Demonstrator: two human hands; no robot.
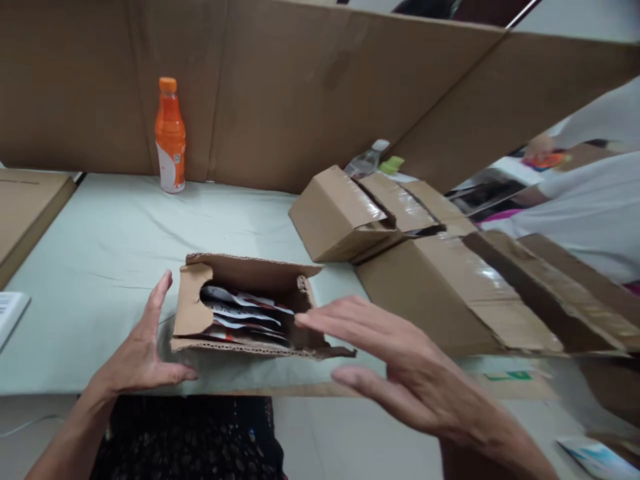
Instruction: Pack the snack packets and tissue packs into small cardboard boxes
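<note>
An open cardboard box [193,303] stands near the front edge of the table, its flaps up. Inside it several flat packets [245,319] stand on edge, white, dark and some red; what they hold I cannot tell. My left hand [145,353] is at the box's left end, thumb and fingers apart, holding nothing. Over the right end reaches my right hand [395,360], fingers stretched out and thumb spread, with nothing in it. Whether its fingertips touch the box I cannot make out.
An orange bottle [171,137] stands against the cardboard partition [280,87]. Taped cardboard boxes [425,293] line the right side, a clear bottle [367,160] behind them. A flat carton [30,213] and a white item [11,313] lie left. Another person's sleeve [590,200] shows at right.
</note>
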